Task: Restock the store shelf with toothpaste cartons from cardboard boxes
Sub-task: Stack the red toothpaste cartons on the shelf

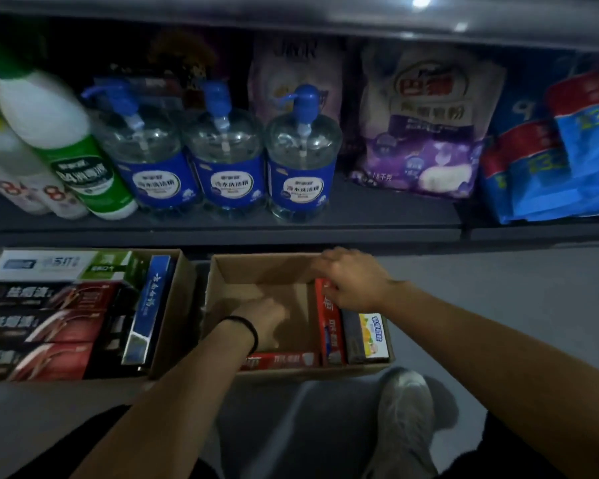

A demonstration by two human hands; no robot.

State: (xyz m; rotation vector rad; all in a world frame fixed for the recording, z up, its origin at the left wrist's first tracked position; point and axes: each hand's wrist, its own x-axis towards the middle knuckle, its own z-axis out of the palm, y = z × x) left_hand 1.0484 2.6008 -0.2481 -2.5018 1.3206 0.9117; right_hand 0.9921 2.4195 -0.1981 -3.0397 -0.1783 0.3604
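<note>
A: Where do we stand with the near-empty cardboard box (222,271)?

B: Our right hand (351,280) curls over the far end of the upright red carton (329,323) by its right wall; our left hand (263,321) reaches inside, fingers relaxed, holding nothing

A: How will it handle?

B: Light, stiff, slightly glossy, we'd judge; crushable at the flaps. We'd pinch its long sides, mid-length. The full box (166,323) waits just beside

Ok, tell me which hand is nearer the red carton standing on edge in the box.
Right. The right hand rests on the top end of the red carton; the left hand is down on the box floor, apart from it.
</note>
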